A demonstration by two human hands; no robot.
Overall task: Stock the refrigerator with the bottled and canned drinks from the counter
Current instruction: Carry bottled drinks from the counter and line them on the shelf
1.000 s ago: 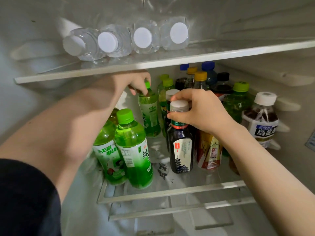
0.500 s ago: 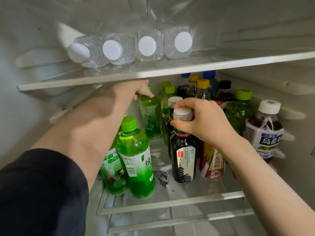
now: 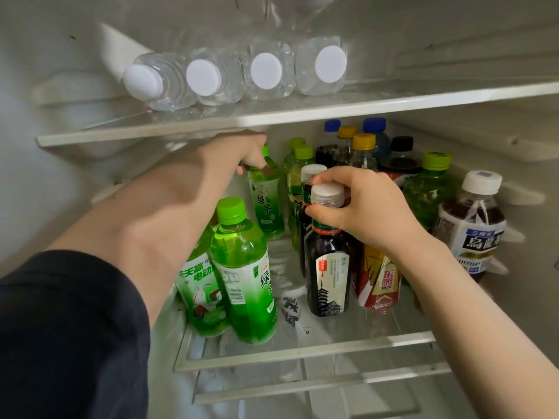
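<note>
My left hand (image 3: 239, 152) reaches deep under upper shelf (image 3: 393, 104), fingers closed around neck of green tea bottle (image 3: 266, 204) standing upright at back left of lower shelf (image 3: 302, 352). My right hand (image 3: 363, 207) pinches neck of dark bottle (image 3: 328, 267), grey cap showing above thumb; bottle upright mid-shelf, just beside red-yellow bottle (image 3: 379, 279). 2 green bottles (image 3: 245, 273) upright front left. 4 water bottles (image 3: 236, 74) lie on upper shelf, caps toward me.

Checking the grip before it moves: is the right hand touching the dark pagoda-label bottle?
Touching. The head view shows the right hand wrapped around the dark pagoda-label bottle at its neck.
</note>
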